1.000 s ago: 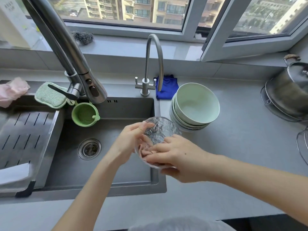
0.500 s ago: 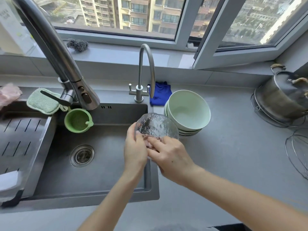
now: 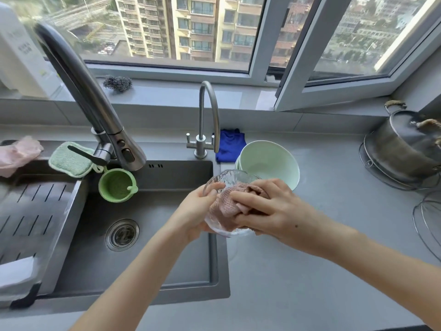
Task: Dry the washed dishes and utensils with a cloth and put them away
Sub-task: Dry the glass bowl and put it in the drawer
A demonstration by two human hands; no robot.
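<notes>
Glass bowl [image 3: 224,180] held over the sink's [image 3: 220,259] three-o'clock edge: left hand [image 3: 200,211] curls round its nine-o'clock rim, right hand [image 3: 274,211] clutches the cloth [image 3: 226,206] bunched inside. Wet glass (slippery, I'd guess) could slip and crack on that edge.

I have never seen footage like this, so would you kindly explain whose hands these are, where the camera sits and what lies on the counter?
No machine here: a person wears a wide-angle camera on the head, looking down at their own bare hands; every picture comes from it. The left hand grips a clear textured glass bowl over the edge of the dark sink, while the right hand presses a pink woven cloth into it with its fingers. On the grey counter behind stand stacked pale green bowls, a blue cloth and, far right, a lidded steel pot.
</notes>
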